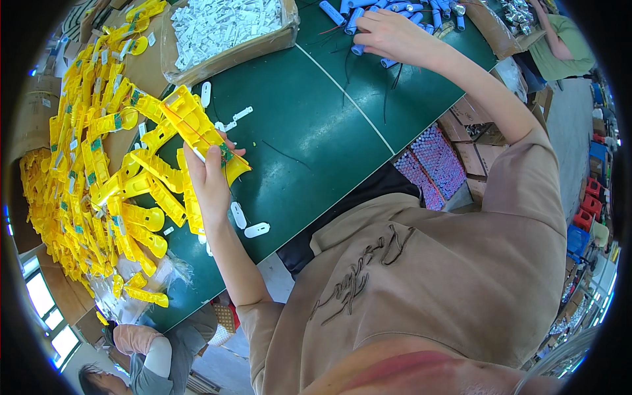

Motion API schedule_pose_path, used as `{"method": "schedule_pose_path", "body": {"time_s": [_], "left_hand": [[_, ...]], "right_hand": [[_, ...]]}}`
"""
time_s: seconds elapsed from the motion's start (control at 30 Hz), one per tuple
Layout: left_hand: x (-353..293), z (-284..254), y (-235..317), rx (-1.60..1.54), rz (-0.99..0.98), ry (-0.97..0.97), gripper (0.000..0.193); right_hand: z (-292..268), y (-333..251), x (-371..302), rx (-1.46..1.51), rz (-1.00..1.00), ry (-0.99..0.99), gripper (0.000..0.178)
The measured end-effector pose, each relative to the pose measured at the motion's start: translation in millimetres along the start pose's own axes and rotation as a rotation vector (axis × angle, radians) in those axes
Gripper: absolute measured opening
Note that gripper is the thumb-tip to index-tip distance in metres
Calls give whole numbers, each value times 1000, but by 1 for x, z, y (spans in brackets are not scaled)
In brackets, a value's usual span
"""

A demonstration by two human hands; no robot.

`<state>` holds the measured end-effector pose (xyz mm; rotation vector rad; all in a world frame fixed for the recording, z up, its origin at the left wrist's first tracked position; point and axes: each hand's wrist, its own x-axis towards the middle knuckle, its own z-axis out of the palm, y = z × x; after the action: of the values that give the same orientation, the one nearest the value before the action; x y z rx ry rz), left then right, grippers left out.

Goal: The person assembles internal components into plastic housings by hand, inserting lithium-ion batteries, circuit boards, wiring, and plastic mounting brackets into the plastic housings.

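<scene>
My left hand [209, 176] grips a yellow plastic housing half [187, 117] by its lower end. A small green circuit board [226, 155] sits in that housing beside the thumb, and a red wire runs along its inside. At the far side of the table my right hand [395, 38] is among blue cylindrical battery cells [333, 13], its fingers curled down at the near edge of the pile. Whether a cell is between those fingertips is hidden. Loose black wires [386, 92] trail from the cells across the green table [309, 125].
A big heap of yellow housings [92, 171] covers the left side. A carton of small white parts [293, 29] stands at the back. White oval pieces [257, 230] lie near my left forearm. Pink-purple cells [431, 164] fill a box below the table edge. Other people are at the sides.
</scene>
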<state>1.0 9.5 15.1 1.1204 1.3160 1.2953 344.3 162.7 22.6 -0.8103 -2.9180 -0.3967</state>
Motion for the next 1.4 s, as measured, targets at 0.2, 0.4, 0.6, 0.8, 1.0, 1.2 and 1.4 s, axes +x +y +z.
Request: {"method": "schedule_pose_path", "body": {"time_s": [0.2, 0.4, 0.6, 0.8, 1.0, 1.2, 1.4], "left_hand": [[-1, -4, -8, -26, -38, 3, 26], [-8, -10, -9, -166, -53, -26, 28], [-5, -9, -9, -219, -18, -83, 27], [-5, -3, -17, -127, 64, -83, 36], [-4, 0, -23, -53, 81, -110, 36], [-6, 5, -17, -72, 8, -58, 28], [-7, 10, -15, 49, 57, -22, 29]], "right_hand": [[7, 0, 18, 34, -101, -142, 26], [23, 9, 6, 3, -136, 65, 31], [-19, -56, 40, 148, 129, 196, 24], [-26, -143, 113, 1780, 395, 325, 27], [-24, -185, 148, 1294, 390, 514, 18], [-8, -193, 159, 1100, 402, 659, 16], [6, -197, 165, 919, 378, 678, 13]]}}
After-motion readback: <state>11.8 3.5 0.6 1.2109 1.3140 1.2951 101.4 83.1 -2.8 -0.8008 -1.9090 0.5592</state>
